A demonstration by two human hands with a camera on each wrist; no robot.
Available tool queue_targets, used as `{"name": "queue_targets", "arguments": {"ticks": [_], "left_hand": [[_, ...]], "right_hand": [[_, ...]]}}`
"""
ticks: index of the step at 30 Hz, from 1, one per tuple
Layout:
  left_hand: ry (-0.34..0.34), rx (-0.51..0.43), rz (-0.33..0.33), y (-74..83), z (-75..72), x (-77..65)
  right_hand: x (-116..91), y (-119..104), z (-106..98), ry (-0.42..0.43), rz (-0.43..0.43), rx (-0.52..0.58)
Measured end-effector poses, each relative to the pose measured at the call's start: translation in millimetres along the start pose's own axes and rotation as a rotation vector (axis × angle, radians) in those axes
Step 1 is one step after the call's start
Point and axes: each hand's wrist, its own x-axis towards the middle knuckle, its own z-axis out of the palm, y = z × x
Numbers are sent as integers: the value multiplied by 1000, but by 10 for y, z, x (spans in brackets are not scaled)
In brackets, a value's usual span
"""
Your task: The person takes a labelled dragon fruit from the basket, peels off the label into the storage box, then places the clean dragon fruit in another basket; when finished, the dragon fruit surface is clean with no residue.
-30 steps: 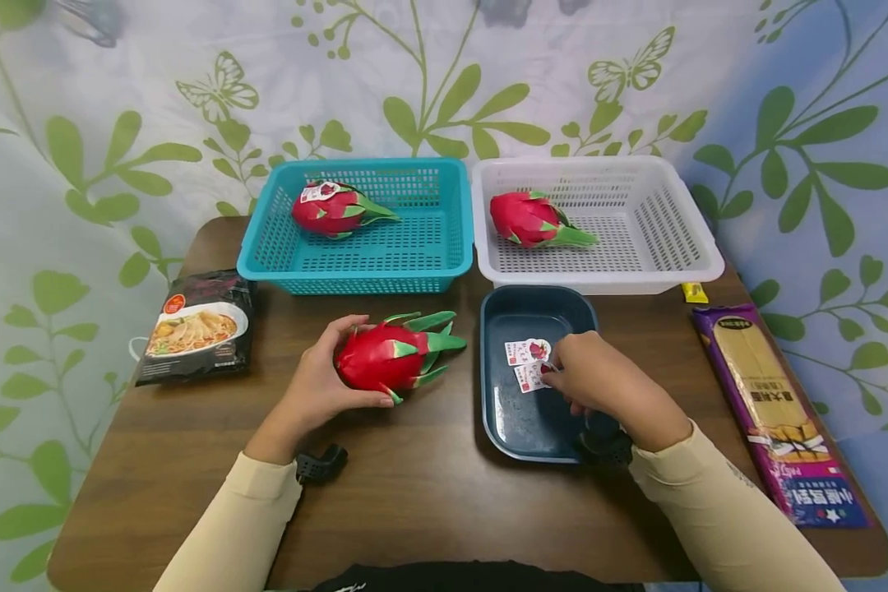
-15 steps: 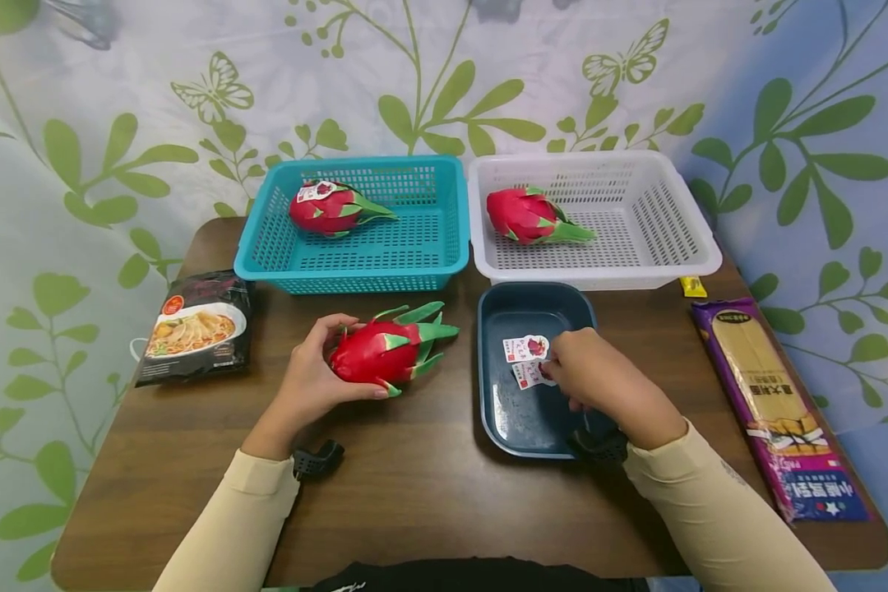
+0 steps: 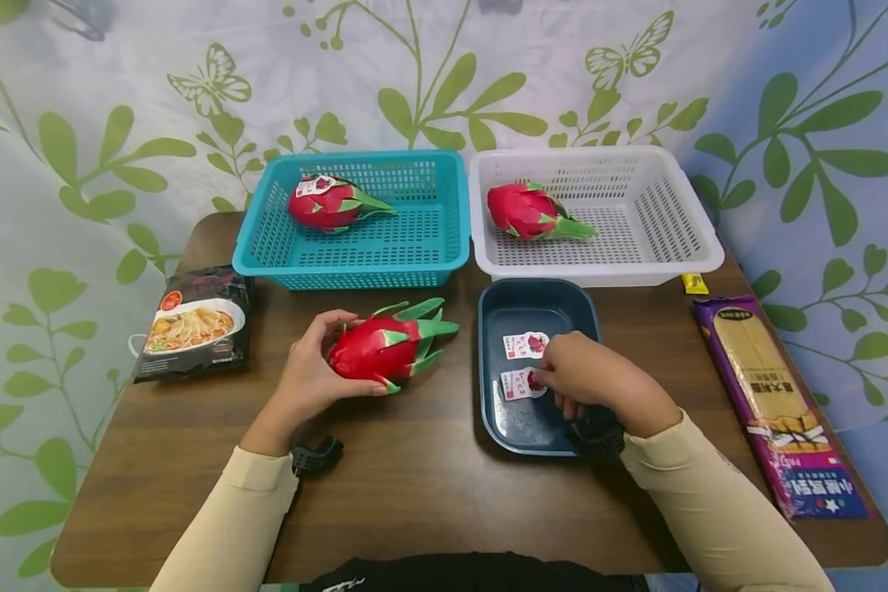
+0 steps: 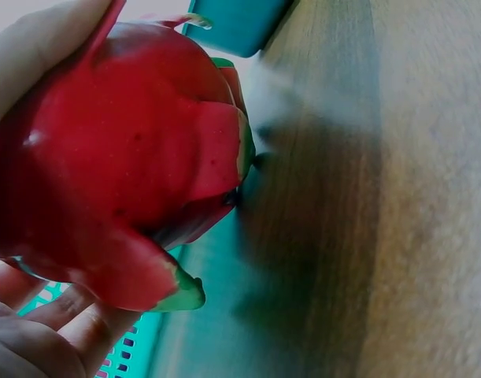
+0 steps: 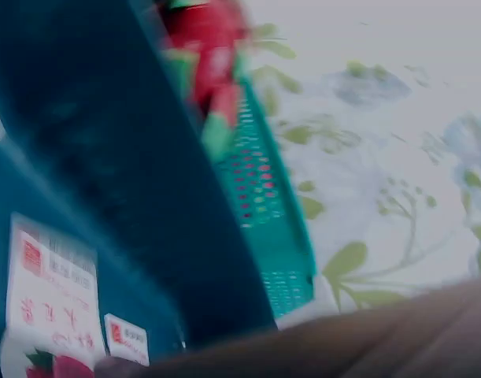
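My left hand (image 3: 305,374) grips the blunt end of a red dragon fruit (image 3: 377,349) with green leaf tips. In the left wrist view the dragon fruit (image 4: 138,150) sits between thumb and fingers, close over the wood. Inside a dark blue tray (image 3: 494,427), my right hand (image 3: 595,374) pinches the right end of a small white label (image 3: 516,384) with a dragon fruit picture. A second such label (image 3: 518,346) lies just beyond it. In the right wrist view the nearer label (image 5: 55,283) looks larger, with a fingertip at its lower end.
A teal basket (image 3: 351,271) at the back left holds a labelled dragon fruit (image 3: 329,204); a white basket (image 3: 599,270) beside it holds another dragon fruit (image 3: 529,211). A black noodle packet (image 3: 196,325) lies left, a purple pasta packet (image 3: 780,403) right, with a small yellow packet (image 3: 694,284) behind.
The lower label has shifted toward me and left, apart from the upper one, with my right hand's fingers at it. My left hand keeps its grip on the dragon fruit, nearly still.
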Motion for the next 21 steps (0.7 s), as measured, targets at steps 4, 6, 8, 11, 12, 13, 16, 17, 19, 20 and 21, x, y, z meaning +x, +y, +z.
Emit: {"name": "queue_targets", "arguments": {"ticks": [4, 6, 8, 11, 12, 13, 16, 17, 19, 20, 21], "left_hand": [[0, 8, 3, 10, -14, -6], [-6, 33, 17, 19, -46, -25], [-26, 82, 58, 57, -124, -64], [-81, 130, 157, 193, -304, -123], [-97, 131, 191, 260, -364, -136], [-113, 115, 225, 329, -418, -137], [-111, 7, 304, 529, -479, -64], [-93, -37, 319, 588, -459, -14], [-50, -125, 354, 692, -359, 123], [-27, -162, 365, 737, -285, 207], [-8, -197, 367, 779, -200, 301]], "right_hand": [[60, -112, 71, 42, 183, -131], [70, -145, 88, 74, 233, -156], [69, -163, 92, 114, 261, -163], [36, -148, 80, 201, 225, -177], [17, -132, 71, 255, 191, -177], [-9, -110, 59, 315, 146, -166], [-74, 0, 22, 548, -22, -81], [-81, 51, 8, 645, -67, -43], [-62, 179, -22, 830, -126, 55], [-38, 254, -37, 917, -127, 114], [-5, 330, -53, 998, -111, 174]]}}
